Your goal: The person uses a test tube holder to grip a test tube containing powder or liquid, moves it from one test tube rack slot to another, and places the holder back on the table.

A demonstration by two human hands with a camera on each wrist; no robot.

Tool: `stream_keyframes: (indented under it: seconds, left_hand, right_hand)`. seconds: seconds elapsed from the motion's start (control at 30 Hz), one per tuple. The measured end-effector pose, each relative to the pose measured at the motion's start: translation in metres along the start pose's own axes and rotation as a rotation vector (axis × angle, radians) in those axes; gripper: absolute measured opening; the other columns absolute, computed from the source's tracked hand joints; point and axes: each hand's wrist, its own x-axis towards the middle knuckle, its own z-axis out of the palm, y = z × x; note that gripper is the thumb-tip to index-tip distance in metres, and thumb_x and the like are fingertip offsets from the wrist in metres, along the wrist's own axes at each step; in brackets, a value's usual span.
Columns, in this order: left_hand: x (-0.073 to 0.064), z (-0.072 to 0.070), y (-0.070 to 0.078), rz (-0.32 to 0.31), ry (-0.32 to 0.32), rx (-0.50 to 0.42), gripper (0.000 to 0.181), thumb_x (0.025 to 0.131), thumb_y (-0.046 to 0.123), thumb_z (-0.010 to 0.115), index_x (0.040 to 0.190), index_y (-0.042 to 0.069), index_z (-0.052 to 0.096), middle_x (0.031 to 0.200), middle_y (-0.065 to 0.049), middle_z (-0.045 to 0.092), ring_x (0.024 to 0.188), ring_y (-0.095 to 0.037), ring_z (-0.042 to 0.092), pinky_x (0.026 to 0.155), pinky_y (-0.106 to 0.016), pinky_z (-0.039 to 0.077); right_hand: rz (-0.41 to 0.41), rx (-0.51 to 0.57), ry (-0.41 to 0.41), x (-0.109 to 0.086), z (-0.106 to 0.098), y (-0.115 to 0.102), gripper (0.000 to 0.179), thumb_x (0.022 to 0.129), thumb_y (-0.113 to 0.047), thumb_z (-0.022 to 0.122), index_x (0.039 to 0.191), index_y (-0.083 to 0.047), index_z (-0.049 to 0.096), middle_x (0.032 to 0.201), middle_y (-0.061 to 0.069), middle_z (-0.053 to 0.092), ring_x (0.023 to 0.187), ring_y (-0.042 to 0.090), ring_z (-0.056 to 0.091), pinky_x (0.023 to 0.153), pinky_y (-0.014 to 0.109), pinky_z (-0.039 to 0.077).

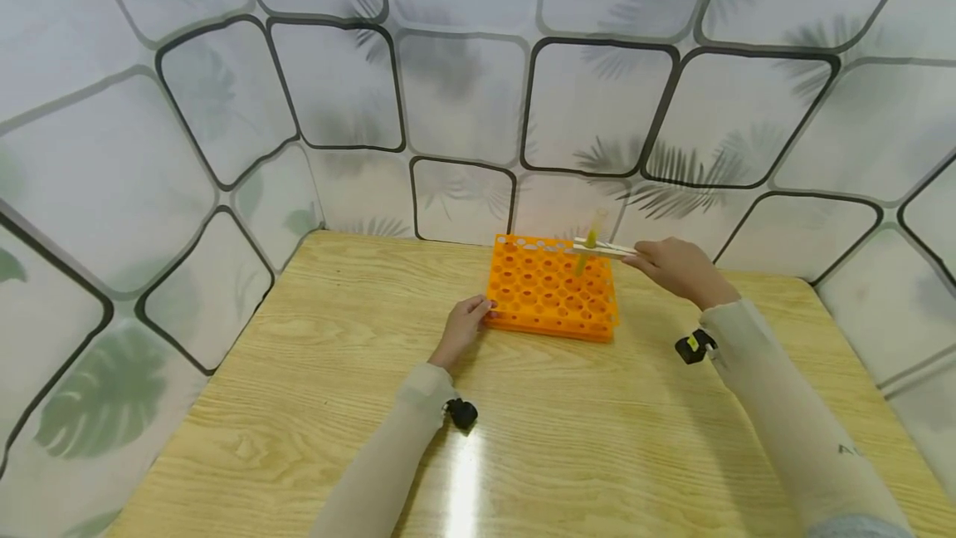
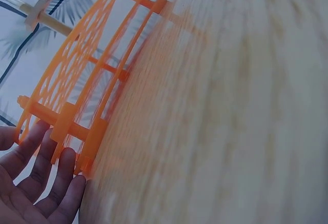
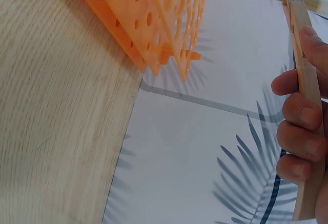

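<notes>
An orange test tube rack (image 1: 548, 289) with rows of round holes stands on the table. My left hand (image 1: 465, 324) grips its near left corner, the thumb on top; in the left wrist view the fingers (image 2: 64, 165) lie against the rack's end. My right hand (image 1: 675, 264) holds a wooden test tube clamp (image 1: 607, 249), fingers curled round its handle (image 3: 307, 203). The clamp's jaws pinch a test tube (image 1: 595, 228) with yellowish contents, tilted over the rack's back right part. In the right wrist view the tube's lower end meets the rack's top plate.
The wood-grain table (image 1: 358, 405) reaches back to a patterned cloth wall (image 1: 463, 98), which stands close behind the rack and along both sides. Small black cameras (image 1: 463, 413) sit on both wrists.
</notes>
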Motion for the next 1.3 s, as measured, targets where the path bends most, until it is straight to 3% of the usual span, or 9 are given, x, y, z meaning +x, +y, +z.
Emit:
stream_keyframes:
  seconds: [0.37,0.83,0.97,1.3]
  left_hand:
    - [-0.002,0.0,0.002,0.004,-0.001,-0.019,0.032,0.101,0.018,0.043,0.109,-0.004,0.064,0.106,-0.023,0.065,0.095,-0.027,0.061,0.067,-0.023,0.043]
    - [-0.003,0.001,0.001,0.028,0.003,-0.015,0.031,0.101,0.017,0.043,0.107,-0.004,0.064,0.105,-0.023,0.066,0.096,-0.031,0.061,0.067,-0.024,0.042]
    - [-0.002,0.001,0.001,0.015,0.005,-0.012,0.031,0.101,0.018,0.043,0.107,-0.004,0.064,0.105,-0.023,0.066,0.093,-0.027,0.061,0.066,-0.024,0.042]
    - [0.0,0.0,-0.001,0.002,0.001,-0.021,0.03,0.1,0.018,0.043,0.107,-0.004,0.064,0.109,-0.022,0.065,0.098,-0.029,0.062,0.067,-0.024,0.043]
  right_hand:
    - [0.015,0.01,-0.01,-0.006,0.002,-0.001,0.032,0.099,-0.034,0.046,0.075,-0.012,0.047,0.056,-0.001,0.034,0.049,0.013,0.032,0.052,0.028,0.03]
    - [-0.002,-0.004,0.025,-0.014,0.008,0.0,0.031,0.098,-0.031,0.049,0.073,-0.013,0.045,0.056,-0.002,0.032,0.048,0.012,0.03,0.051,0.027,0.029]
    - [-0.003,0.0,0.031,-0.016,0.008,0.001,0.03,0.098,-0.03,0.05,0.073,-0.013,0.045,0.056,-0.002,0.031,0.048,0.012,0.03,0.051,0.027,0.028]
    - [-0.001,0.013,0.021,-0.021,0.009,0.002,0.03,0.098,-0.03,0.049,0.074,-0.012,0.046,0.056,-0.002,0.031,0.048,0.011,0.028,0.05,0.027,0.027]
